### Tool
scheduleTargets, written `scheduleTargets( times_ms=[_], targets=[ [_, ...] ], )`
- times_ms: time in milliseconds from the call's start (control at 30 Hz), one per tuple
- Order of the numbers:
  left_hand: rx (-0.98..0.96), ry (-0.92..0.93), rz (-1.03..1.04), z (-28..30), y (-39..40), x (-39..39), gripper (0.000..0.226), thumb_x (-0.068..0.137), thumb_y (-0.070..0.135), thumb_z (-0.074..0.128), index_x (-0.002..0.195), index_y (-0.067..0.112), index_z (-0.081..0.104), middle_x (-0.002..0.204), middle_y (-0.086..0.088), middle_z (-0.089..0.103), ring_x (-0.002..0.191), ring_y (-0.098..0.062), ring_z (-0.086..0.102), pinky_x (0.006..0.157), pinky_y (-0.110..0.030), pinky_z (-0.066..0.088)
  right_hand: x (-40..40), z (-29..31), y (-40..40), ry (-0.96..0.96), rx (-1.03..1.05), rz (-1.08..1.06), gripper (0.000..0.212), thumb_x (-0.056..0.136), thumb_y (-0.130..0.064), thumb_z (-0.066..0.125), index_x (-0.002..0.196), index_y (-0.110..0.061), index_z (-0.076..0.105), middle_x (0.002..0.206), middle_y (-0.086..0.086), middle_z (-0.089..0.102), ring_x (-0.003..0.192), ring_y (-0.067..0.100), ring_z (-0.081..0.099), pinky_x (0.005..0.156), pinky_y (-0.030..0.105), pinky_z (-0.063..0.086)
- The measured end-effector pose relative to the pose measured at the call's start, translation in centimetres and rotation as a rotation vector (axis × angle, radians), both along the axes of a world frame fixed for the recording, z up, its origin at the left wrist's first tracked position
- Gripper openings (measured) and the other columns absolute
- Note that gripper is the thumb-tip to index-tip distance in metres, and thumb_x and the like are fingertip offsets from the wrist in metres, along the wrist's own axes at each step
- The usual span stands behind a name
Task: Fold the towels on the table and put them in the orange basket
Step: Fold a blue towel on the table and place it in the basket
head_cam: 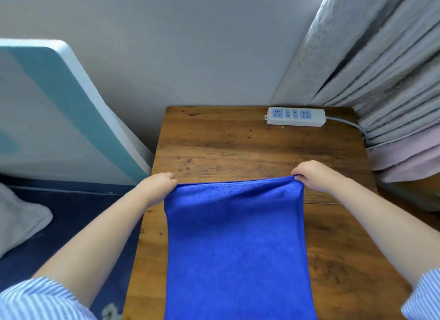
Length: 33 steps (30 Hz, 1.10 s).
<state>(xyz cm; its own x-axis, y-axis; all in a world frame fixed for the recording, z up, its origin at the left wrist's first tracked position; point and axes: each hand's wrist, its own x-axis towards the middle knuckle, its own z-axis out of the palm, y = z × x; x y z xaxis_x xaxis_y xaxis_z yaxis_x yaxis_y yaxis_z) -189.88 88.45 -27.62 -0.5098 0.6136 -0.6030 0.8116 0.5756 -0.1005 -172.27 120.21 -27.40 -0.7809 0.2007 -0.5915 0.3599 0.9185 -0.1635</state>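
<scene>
A person's left hand and right hand each pinch a far corner of a blue towel with curled fingers, holding that edge up while the rest lies along the wooden surface toward the viewer. If either pinch slips, the corners may land uneven and the fold skew. The orange basket is not visible. A white power strip sits at the back, grey curtains hang to the right, and a plain wall stands behind.

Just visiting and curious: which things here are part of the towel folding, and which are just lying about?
Part of the job: blue towel, left hand, right hand, wooden table.

Lying about: power strip, curtain, leaning board. No orange basket in view.
</scene>
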Motion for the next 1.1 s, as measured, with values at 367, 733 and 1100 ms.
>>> scheduleTargets(
  times_ms=[367,733,1100],
  targets=[
    [0.973,0.457,0.407,11.2,-1.2,1.9,0.038,0.079,0.003,0.031,0.1,-0.01,0.06,0.1,-0.029,0.057,0.088,-0.042,0.06,0.071,-0.046,0.048,1.2,10.6,-1.0,1.089,0.503,0.087,0.009,0.066,-0.003,0.041,0.073,-0.007,0.045,0.055,0.016,0.056,0.05,0.032,0.059,0.036,0.025,0.043],
    [0.993,0.803,0.114,16.8,-2.8,1.1,0.021,0.063,0.001,0.028,0.079,0.006,0.041,0.059,-0.016,0.058,0.045,-0.028,0.059,0.031,-0.021,0.041,2.5,18.5,-0.4,1.338,0.583,0.135,0.023,0.068,-0.001,0.039,0.069,0.002,0.062,0.045,0.014,0.054,0.037,0.029,0.053,0.04,0.025,0.044],
    [0.777,0.893,-0.106,15.2,-4.1,0.8,0.023,0.057,-0.007,0.03,0.058,0.003,0.05,0.045,-0.008,0.048,0.029,-0.02,0.047,0.025,-0.011,0.028,1.7,16.5,-2.3,0.71,0.559,0.037,0.007,0.084,0.002,0.049,0.087,-0.004,0.051,0.09,0.017,0.067,0.082,0.034,0.065,0.055,0.03,0.033]
  ],
)
